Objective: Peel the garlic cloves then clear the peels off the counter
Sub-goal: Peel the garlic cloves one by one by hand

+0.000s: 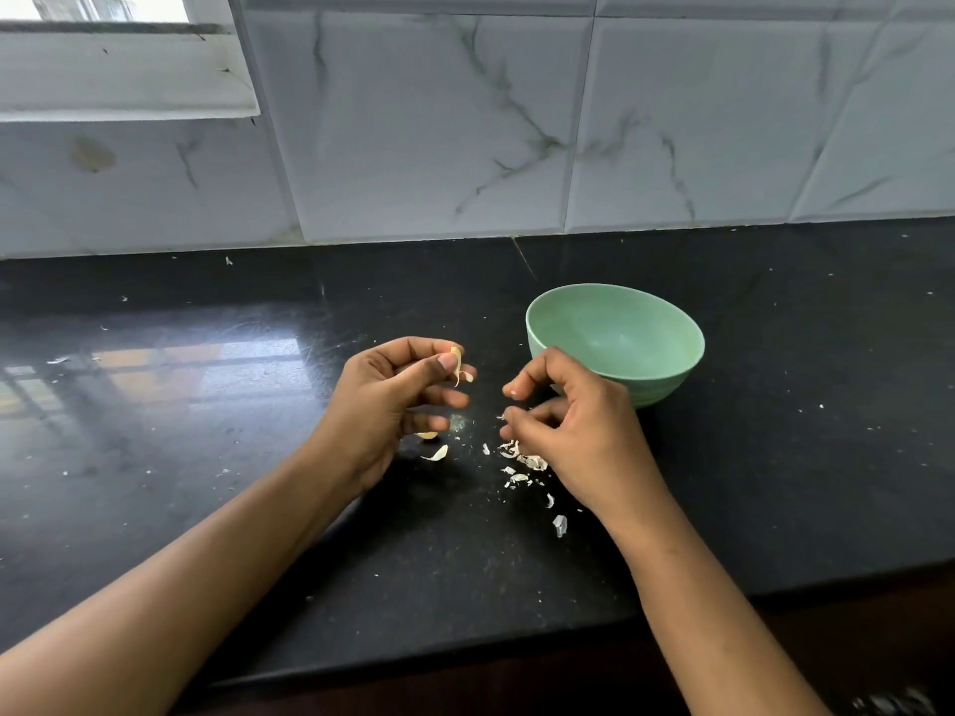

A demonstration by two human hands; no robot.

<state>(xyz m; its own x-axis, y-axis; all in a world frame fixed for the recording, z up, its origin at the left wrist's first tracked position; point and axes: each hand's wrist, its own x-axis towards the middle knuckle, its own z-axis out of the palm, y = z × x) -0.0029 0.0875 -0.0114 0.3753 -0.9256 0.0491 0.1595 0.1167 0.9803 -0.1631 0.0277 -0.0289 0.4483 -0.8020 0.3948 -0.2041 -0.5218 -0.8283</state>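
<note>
The left forearm (181,586) and right forearm (697,586) cross the front edge of the black worktop (206,457), which runs slantwise just behind the wrists.

The left hand (393,400) is raised a little off the surface. Its thumb and forefinger pinch a small garlic clove (456,360) at the fingertips, with a curl of skin hanging from it, and the other fingers are bent beneath. The right hand (563,421) sits just right of the left hand with a narrow gap between their fingertips. Its fingers are curled inward and downward, and I cannot tell whether they hold a scrap.

Peel scraps (522,462) lie in a loose scatter under and just left of the right hand's fingers, trailing back towards the right wrist. 2 larger pale pieces (438,453) lie below the left hand's bent fingers, 1 of them half hidden.

A green bowl (610,328) stands upright just behind the right hand, whose knuckles overlap its near wall in this view.

Left of the left hand the worktop stretches wide and glossy with only small flecks. Right of the bowl there is likewise open dark surface. Beyond both hands it ends at the tiled wall (465,121), and a window ledge (124,74) sits high on the far left.
</note>
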